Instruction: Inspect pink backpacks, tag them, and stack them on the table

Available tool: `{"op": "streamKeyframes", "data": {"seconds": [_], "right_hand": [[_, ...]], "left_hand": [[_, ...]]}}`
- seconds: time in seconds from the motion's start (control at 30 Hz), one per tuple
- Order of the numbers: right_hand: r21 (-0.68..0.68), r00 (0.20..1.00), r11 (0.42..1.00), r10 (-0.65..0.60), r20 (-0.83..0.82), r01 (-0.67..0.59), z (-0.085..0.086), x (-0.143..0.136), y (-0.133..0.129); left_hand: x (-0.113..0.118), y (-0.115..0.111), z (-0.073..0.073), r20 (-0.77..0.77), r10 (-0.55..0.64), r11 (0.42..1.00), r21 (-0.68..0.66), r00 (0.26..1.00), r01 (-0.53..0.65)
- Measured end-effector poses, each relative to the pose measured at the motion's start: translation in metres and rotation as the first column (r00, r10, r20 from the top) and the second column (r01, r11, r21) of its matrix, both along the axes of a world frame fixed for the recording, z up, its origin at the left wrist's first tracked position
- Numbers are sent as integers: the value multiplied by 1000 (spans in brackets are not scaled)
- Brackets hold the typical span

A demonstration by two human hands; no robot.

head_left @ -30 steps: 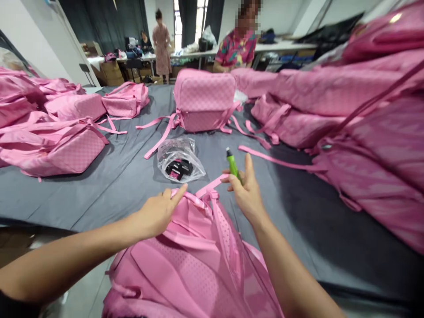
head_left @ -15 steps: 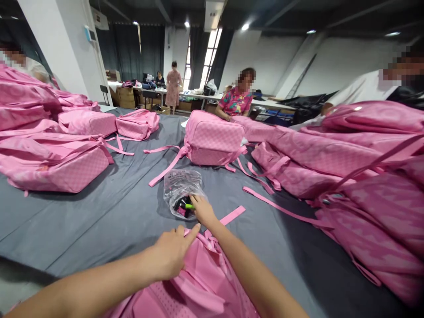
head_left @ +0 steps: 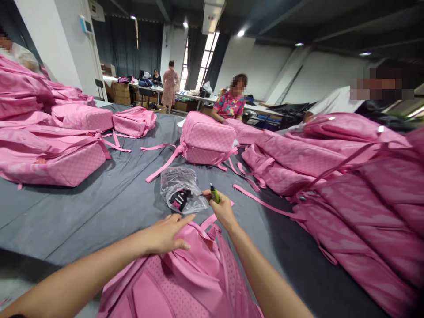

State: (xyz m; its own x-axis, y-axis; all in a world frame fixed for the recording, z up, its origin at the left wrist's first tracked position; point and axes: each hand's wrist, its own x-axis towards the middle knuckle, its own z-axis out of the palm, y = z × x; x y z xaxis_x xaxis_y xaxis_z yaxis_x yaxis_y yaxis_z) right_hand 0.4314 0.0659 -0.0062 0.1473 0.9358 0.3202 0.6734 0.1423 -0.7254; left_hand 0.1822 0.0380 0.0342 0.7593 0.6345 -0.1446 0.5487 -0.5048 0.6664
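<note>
A pink backpack (head_left: 185, 282) lies in front of me, with a dotted mesh panel facing up. My left hand (head_left: 167, 234) rests on its upper end, fingers stretched out and thumb apart. My right hand (head_left: 222, 210) is closed on a slim green tool (head_left: 215, 194) with a black tip, its exact kind unclear. Something small and dark also shows at the right fingertips, too small to name. Just left of that hand, a clear plastic bag (head_left: 177, 176) lies with its mouth towards me. Black and pink pieces (head_left: 179, 200) sit inside it.
Another pink backpack (head_left: 208, 139) stands beyond the plastic bag, straps trailing on the grey table cover (head_left: 129, 198). Pink backpacks are piled on the left (head_left: 49, 154) and on the right (head_left: 371, 212). A person in a flowered shirt (head_left: 228, 104) and other people are across the room.
My right hand has drawn back from the mouth of the plastic bag, up and to the right, with the green tool. My left hand has shifted slightly left, its fingers flatter on the backpack.
</note>
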Motion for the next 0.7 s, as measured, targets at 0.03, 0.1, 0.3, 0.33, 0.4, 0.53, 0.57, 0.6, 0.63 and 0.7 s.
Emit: {"op": "streamKeyframes", "data": {"seconds": [0.03, 0.1, 0.3, 0.33, 0.4, 0.53, 0.57, 0.6, 0.63, 0.7], "right_hand": [[47, 999, 999, 22, -41, -20, 12, -7, -19], [148, 989, 985, 105, -102, -89, 32, -26, -60], [252, 947, 960, 190, -258, -123, 59, -63, -145], [204, 942, 978, 104, -321, -38, 59, -63, -151], [97, 907, 992, -27, -421, 75, 59, -61, -159], [22, 967, 998, 63, -248, -60, 62, -63, -175], [19, 984, 996, 86, -155, -84, 63, -63, -179], [21, 993, 996, 85, -77, -84, 64, -63, -183], [11, 998, 998, 59, -5, -59, 64, -62, -187], [-44, 995, 999, -21, 102, 26, 61, -59, -192]], "left_hand": [[-1, 2, 0, 158, 55, 998, -27, 986, -51], [0, 1, 3, 442, 221, 974, -143, 869, -175], [5, -33, 30, 548, 307, 902, -428, 778, -55], [3, -41, 33, 552, 313, 928, -352, 773, -125], [-1, -55, 37, 557, 300, 954, -171, 775, -246], [-8, -77, 36, 548, 171, 977, 11, 819, -211], [-10, -81, 34, 557, 137, 980, 43, 819, -193], [-13, -83, 31, 564, 109, 978, 85, 818, -189], [-18, -85, 27, 566, 97, 969, 132, 818, -207], [-30, -84, 16, 537, 156, 928, 208, 829, -310]]}}
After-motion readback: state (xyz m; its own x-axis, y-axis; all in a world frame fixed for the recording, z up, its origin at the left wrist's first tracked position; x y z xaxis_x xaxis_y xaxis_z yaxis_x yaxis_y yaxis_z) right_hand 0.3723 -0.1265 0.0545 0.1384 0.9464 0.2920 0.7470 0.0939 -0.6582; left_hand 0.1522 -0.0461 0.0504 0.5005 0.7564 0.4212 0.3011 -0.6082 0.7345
